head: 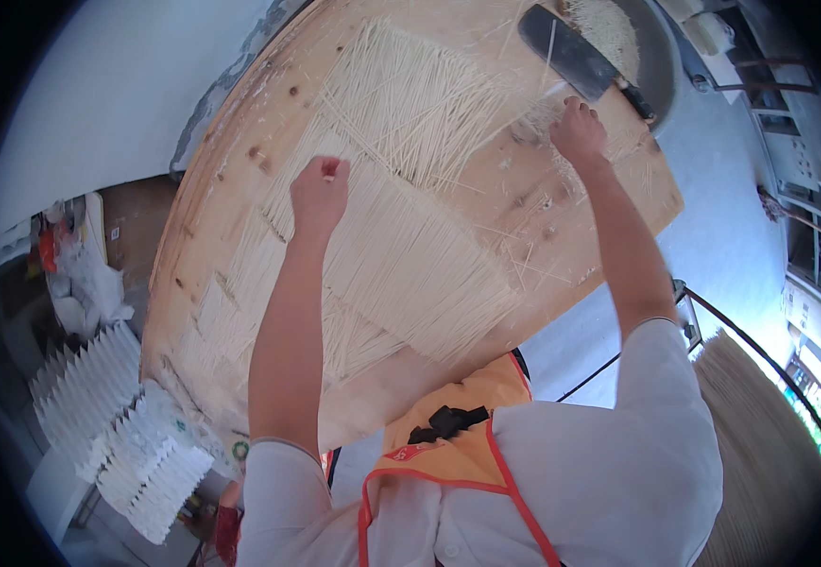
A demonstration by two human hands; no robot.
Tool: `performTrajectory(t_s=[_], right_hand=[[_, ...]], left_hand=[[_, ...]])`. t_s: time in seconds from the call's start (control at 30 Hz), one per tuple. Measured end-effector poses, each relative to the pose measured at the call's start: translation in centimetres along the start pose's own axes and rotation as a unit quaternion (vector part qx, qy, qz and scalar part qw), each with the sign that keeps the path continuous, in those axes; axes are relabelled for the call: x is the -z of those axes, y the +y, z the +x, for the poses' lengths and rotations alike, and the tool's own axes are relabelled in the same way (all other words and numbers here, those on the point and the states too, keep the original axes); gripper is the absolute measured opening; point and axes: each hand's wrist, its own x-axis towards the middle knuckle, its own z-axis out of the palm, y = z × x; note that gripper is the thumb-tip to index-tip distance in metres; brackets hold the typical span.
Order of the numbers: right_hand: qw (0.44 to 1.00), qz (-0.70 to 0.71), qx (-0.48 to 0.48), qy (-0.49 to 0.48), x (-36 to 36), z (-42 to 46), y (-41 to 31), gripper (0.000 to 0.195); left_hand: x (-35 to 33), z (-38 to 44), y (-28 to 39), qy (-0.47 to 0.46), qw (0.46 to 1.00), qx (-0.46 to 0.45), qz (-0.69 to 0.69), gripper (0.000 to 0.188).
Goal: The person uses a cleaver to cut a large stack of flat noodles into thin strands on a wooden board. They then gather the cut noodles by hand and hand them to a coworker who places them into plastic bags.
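Note:
My left hand (320, 195) is curled with thumb and fingers together, over the left side of the dried noodles, and nothing shows in it. The thin pale noodles (417, 262) lie in flat, overlapping layers across a wooden board (552, 248). Farther up the board is another layer of noodles (410, 92), with some strands crossed. My right hand (580, 131) is bent into a loose fist above noodle scraps (541, 120); whether it pinches any strands is too small to tell. Just beyond it lies a cleaver (570, 53), blade to the left, with a single noodle across the blade.
A grey basin (658, 64) with noodle pieces (605, 32) stands at the board's upper right. Stacked pleated white material (120, 425) is at lower left. Long noodles (750, 453) stand or hang at lower right beside a dark metal rail (758, 340). A white wall (120, 92) borders the board's left.

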Motion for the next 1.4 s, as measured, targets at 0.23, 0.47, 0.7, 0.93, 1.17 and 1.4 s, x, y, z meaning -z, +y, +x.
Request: performTrajectory(t_s=[0.23, 0.47, 0.7, 0.93, 1.17, 1.4], right_hand=[[0.994, 0.0, 0.03, -0.108, 2.5, 1.1, 1.2, 0.029], [0.986, 0.137, -0.057, -0.075, 3.5, 5.1, 1.2, 0.037], [0.988, 0.014, -0.103, -0.113, 1.3, 10.0, -1.5, 0.041], [0.979, 0.185, -0.074, -0.043, 3.3, 5.1, -2.7, 0.04], [0.851, 0.5, -0.119, -0.109, 1.1, -3.5, -12.3, 0.063], [0.926, 0.35, -0.142, 0.004, -0.4, -7.3, -21.9, 0.106]], left_hand=[[-2.9, 6.8, -1.3, 0.021, 0.992, 0.071, 0.104, 0.045], [-2.6, 10.4, -1.4, -0.045, 0.981, 0.169, 0.086, 0.055], [-3.6, 10.9, -1.8, -0.057, 0.976, 0.162, 0.136, 0.037], [-3.4, 10.1, -0.6, -0.007, 0.98, 0.197, 0.006, 0.029], [-5.3, 9.0, 4.1, 0.018, 0.997, 0.003, -0.074, 0.025], [-5.9, 9.4, 5.0, 0.001, 0.999, 0.019, -0.033, 0.02]])
